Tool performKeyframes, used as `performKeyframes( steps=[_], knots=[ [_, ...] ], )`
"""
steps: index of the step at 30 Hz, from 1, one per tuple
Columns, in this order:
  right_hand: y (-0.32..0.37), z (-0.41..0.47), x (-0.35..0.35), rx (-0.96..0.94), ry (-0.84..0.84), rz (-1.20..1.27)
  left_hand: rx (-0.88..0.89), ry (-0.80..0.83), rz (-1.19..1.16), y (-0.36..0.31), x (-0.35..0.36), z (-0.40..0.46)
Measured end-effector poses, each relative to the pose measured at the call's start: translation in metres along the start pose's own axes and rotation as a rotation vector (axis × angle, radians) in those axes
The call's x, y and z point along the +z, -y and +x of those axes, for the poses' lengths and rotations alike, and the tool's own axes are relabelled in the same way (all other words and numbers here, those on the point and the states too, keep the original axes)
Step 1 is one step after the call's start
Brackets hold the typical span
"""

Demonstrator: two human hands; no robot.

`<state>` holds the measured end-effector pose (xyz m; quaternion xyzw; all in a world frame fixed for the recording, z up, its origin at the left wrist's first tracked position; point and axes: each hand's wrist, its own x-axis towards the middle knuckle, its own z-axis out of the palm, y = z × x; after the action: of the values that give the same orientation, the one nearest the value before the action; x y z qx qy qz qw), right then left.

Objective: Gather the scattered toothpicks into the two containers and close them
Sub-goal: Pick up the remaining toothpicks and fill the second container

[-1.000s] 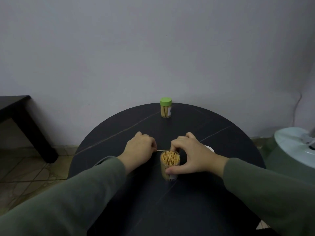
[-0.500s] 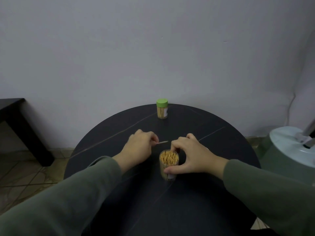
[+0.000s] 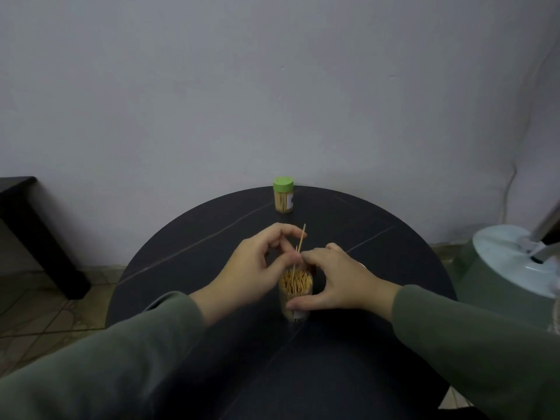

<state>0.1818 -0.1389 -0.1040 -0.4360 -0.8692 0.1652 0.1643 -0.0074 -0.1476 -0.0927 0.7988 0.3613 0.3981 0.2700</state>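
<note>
Head view: the left hand (image 3: 257, 265) is pinching a single toothpick (image 3: 301, 242) between thumb and fingertips, holding it nearly upright with its lower end dipping towards the mouth of the open toothpick container (image 3: 295, 291). A second thin stick seems to be standing beside it, though that is hard to tell. The right hand (image 3: 336, 278) is curling round the open container from the right, thumb across its near side and fingers at its far rim, steadying it upright on the round dark worktop (image 3: 188, 256).

The open container is looking densely packed, its toothpick tips showing right up at the rim. At the far edge of the worktop the second container, with its green lid (image 3: 283, 184) on, is standing upright and well apart from the hands. So one container appears finished and closed; the near one is taking what may be among the last sticks, since no loose toothpicks are showing on the bare worktop. Its lid is left to fit; a pale object (image 3: 362, 265) peeking out behind the right hand may be that lid, but I cannot tell.

The hands are working near the worktop's middle, well away from its curved edge, with open surface on the left, right and far sides. A dark side table (image 3: 18, 192) is standing at the far left and a pale green stool-like object (image 3: 500, 268) at the right, both off the worktop.
</note>
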Motion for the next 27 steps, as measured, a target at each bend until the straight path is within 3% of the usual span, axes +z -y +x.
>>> performKeyframes(
  steps=[5, 15, 20, 27],
  knots=[
    [0.001, -0.001, -0.002, -0.022, -0.022, -0.003, 0.181, 0.061, 0.237, 0.012, 0.000, -0.007],
    [-0.003, 0.000, 0.000, -0.016, -0.008, 0.017, 0.364, 0.074, 0.396, 0.021, -0.012, -0.009],
    [-0.003, 0.001, 0.000, -0.029, -0.022, -0.005, 0.300, 0.111, 0.335, 0.023, -0.016, -0.015],
    [-0.004, 0.001, 0.003, -0.035, -0.044, 0.020, 0.348, 0.091, 0.372, 0.016, -0.016, -0.016]
  ],
)
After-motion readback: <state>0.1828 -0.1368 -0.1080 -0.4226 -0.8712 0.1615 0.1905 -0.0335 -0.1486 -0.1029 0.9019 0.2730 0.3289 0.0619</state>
